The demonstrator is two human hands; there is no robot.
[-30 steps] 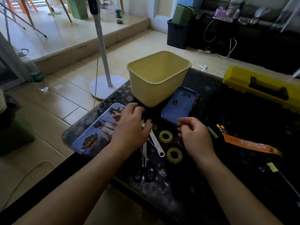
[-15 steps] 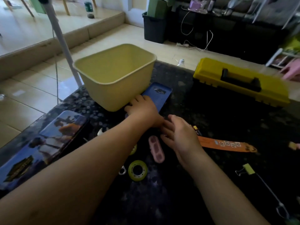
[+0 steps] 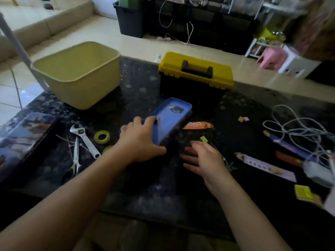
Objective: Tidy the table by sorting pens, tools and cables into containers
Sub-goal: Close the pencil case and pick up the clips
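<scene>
My left hand [image 3: 139, 140] grips the near end of a blue pencil case [image 3: 171, 117] that lies in the middle of the dark table [image 3: 163, 187]. My right hand [image 3: 204, 158] hovers open just right of it, fingers spread, holding nothing. A wrench [image 3: 85, 137], scissors [image 3: 76, 157] and a roll of yellow tape [image 3: 101, 136] lie to the left. A tangle of white cable [image 3: 297, 129] and several pens [image 3: 288, 145] lie at the right. An empty yellow tub [image 3: 78, 73] and a shut yellow-lidded toolbox [image 3: 195, 75] stand at the back.
A printed blue tin [image 3: 23, 140] lies at the table's left edge. An orange strip [image 3: 197, 125], a purple ruler-like strip [image 3: 266, 166], erasers [image 3: 243, 119] and yellow sticky notes [image 3: 304, 192] are scattered at the right. A fan pole [image 3: 14, 42] stands left of the tub.
The camera has turned right, bringing the toolbox and cable into view. My left hand moved from near the tools to the blue pencil case and took hold of it.
</scene>
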